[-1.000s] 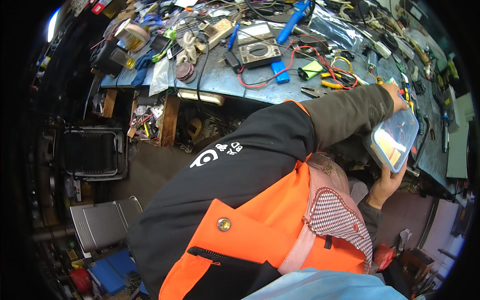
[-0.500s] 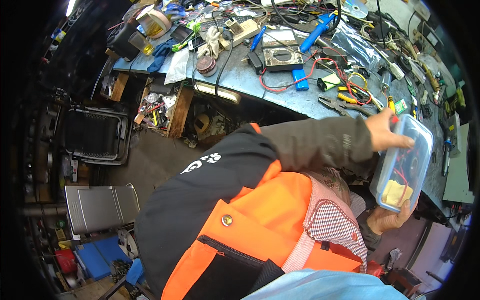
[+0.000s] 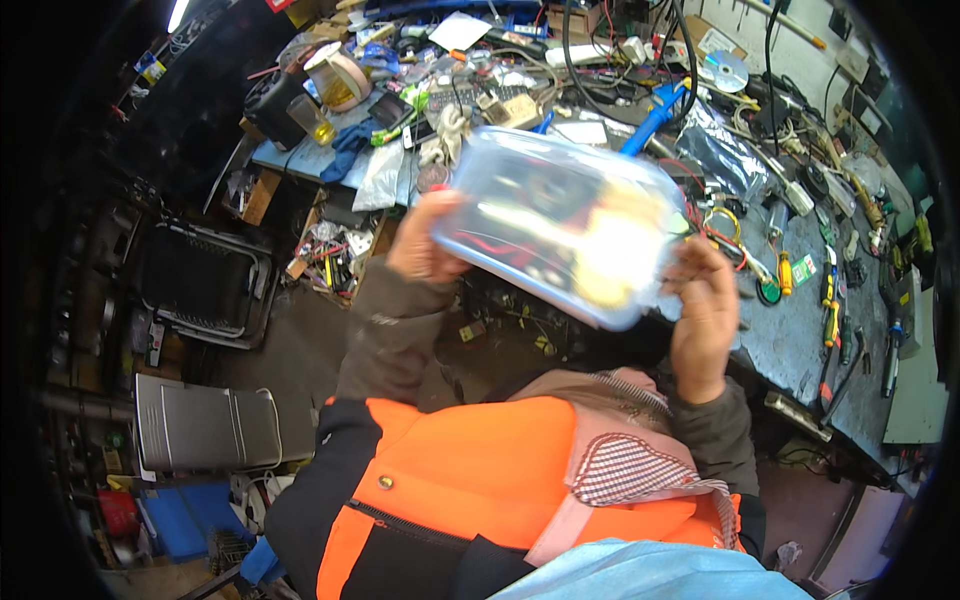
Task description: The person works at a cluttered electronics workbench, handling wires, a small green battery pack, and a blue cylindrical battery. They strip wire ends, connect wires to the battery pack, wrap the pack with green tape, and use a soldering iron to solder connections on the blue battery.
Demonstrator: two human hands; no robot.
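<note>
I hold a translucent plastic container [image 3: 535, 200] with a pale blue rim in front of me, over the front of the cluttered workbench [image 3: 810, 370]. Through it show blurred dark pieces, red wires and a yellowish block. My left hand [image 3: 425, 240] grips its left end, with a small red spot by the fingertips. My right hand [image 3: 700, 300] is closed at its right end, fingers curled against the edge and blurred by motion. The container hides the bench behind it.
Screwdrivers [image 3: 831, 320], pliers, cables and a silver bag [image 3: 720, 150] lie right of the container. A glass pitcher [image 3: 335, 80], a cup [image 3: 315, 125] and a white bag [image 3: 380, 178] are at the back left. A folded chair [image 3: 200, 290] stands left below the bench.
Both my hands have carried the container from the right side to the middle, turning it from upright along the view to crosswise. My left arm no longer reaches across my body.
</note>
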